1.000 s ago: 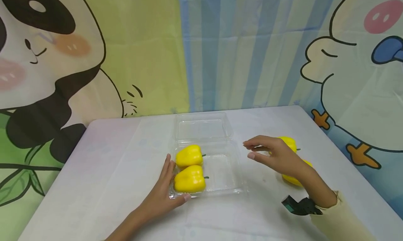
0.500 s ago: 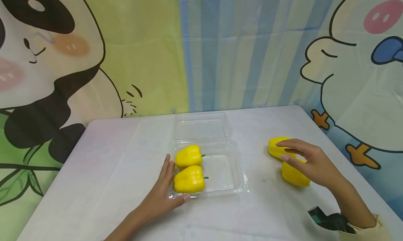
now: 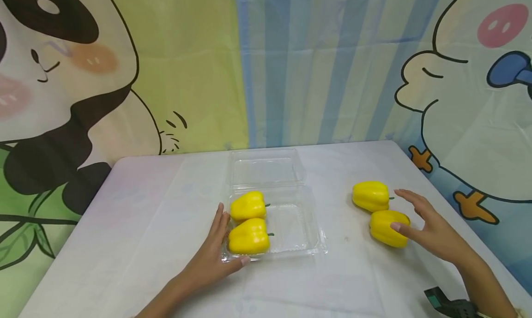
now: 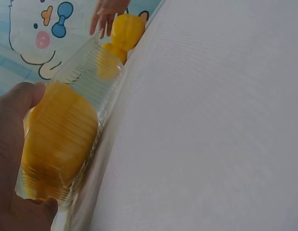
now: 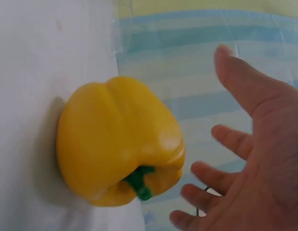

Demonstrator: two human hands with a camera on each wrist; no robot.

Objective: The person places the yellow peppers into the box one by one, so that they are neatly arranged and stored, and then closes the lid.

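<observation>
Two yellow bell peppers, one (image 3: 248, 207) behind the other (image 3: 249, 236), lie in the left half of a clear plastic clamshell container (image 3: 293, 228), its lid laid back. My left hand (image 3: 214, 252) rests against the container's left front corner, fingers straight along the side and thumb at the front edge. In the left wrist view, a pepper (image 4: 60, 134) shows through the clear wall. My right hand (image 3: 436, 232), fingers spread, hovers beside two more yellow peppers, its thumb over the nearer one (image 3: 388, 228) and fingertips by the stem of the farther one (image 3: 371, 196). The right wrist view shows a gap between the palm and a green-stemmed pepper (image 5: 120, 142).
The raised lid (image 3: 267, 170) lies toward the table's back edge. A white cloth (image 3: 124, 225) covers the table. Behind it hangs a cartoon-printed curtain (image 3: 208, 69). A dark wrist device (image 3: 450, 303) sits on the right forearm.
My right hand has moved right, away from the container, to the two loose peppers, its fingers opening wider. The left hand has stayed at the container.
</observation>
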